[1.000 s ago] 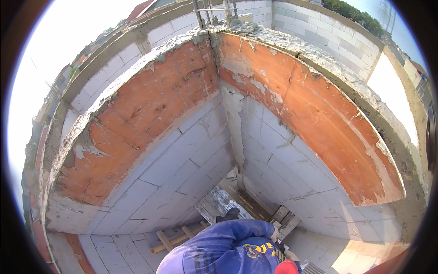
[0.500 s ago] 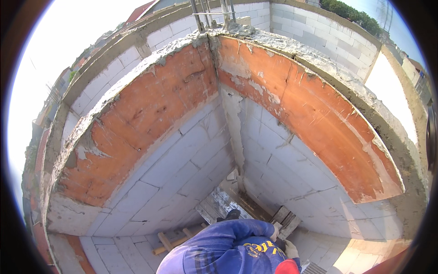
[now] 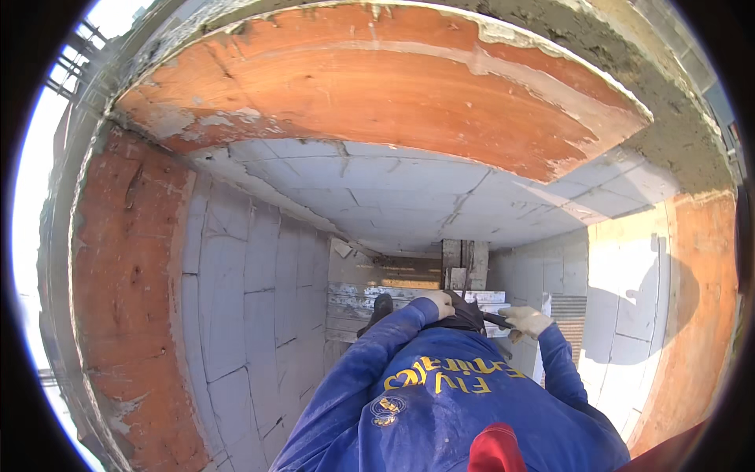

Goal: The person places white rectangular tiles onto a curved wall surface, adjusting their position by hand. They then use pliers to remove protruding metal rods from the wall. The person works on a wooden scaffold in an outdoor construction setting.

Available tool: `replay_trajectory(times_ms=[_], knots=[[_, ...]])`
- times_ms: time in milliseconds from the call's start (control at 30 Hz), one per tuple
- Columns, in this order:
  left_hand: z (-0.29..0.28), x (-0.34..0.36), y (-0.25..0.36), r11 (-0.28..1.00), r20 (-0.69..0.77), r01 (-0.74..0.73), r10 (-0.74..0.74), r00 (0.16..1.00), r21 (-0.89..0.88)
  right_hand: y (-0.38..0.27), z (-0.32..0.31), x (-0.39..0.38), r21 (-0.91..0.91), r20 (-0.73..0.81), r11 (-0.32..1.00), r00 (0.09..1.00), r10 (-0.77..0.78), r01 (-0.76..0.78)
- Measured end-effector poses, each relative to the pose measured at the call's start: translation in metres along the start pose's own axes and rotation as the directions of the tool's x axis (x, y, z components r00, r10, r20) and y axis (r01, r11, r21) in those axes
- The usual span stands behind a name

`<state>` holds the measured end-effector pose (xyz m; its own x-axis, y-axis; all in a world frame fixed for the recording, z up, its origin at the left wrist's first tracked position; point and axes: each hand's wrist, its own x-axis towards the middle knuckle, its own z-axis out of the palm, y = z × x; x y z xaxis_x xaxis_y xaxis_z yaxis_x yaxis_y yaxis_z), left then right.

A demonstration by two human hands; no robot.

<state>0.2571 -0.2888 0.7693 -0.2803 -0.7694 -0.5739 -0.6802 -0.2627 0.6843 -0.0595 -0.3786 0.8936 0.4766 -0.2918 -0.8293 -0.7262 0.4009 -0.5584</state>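
Note:
My left hand (image 3: 437, 304), in a pale work glove, lies against dark cloth (image 3: 464, 315) at my waist; its fingers are mostly hidden. To the right, my right hand (image 3: 527, 321), also gloved, is closed round the dark handle of a tool (image 3: 497, 319). The tool's inner end runs in beside the dark cloth, so its kind does not show. Both arms are in blue sleeves. A dark shoe (image 3: 381, 307) stands on whitish-stained planks (image 3: 346, 303) below me.
Orange-brown boards (image 3: 338, 79) line the top of the grey block wall (image 3: 393, 189) ahead, with another such board (image 3: 130, 299) on the left. Upright planks (image 3: 464, 259) stand beyond my hands. A corrugated sheet (image 3: 568, 315) is at the right. Steel bars (image 3: 75, 59) rise at the far left.
My view has swung right, away from the corner and toward the right-hand wall. Both gloved hands now show more clearly near the middle, the right one with the tool handle.

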Motion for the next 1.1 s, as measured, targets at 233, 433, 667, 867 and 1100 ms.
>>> replay_trajectory(times_ms=[233,433,667,867,1100], knots=[[-0.003,-0.004,0.007,0.998,0.080,0.053,-0.055,0.995,0.019,0.046,-0.014,-0.068,0.132,-0.052,0.987,0.994,0.096,-0.088],[0.006,-0.002,0.001,0.999,0.078,0.037,-0.038,0.996,0.017,0.095,-0.007,-0.077,0.376,-0.036,0.925,0.997,0.074,-0.055],[-0.015,0.001,0.042,0.997,-0.078,0.016,-0.022,0.997,-0.071,0.098,0.021,-0.067,0.594,-0.039,0.801,0.991,0.124,-0.077],[0.014,0.040,0.061,0.898,0.430,-0.412,0.315,0.846,0.154,0.121,0.037,-0.050,0.662,0.072,0.741,0.993,0.090,-0.115],[0.044,0.055,0.026,0.911,0.438,-0.357,0.240,0.866,0.207,0.096,0.044,-0.027,0.304,0.052,0.926,0.974,0.221,-0.226]])
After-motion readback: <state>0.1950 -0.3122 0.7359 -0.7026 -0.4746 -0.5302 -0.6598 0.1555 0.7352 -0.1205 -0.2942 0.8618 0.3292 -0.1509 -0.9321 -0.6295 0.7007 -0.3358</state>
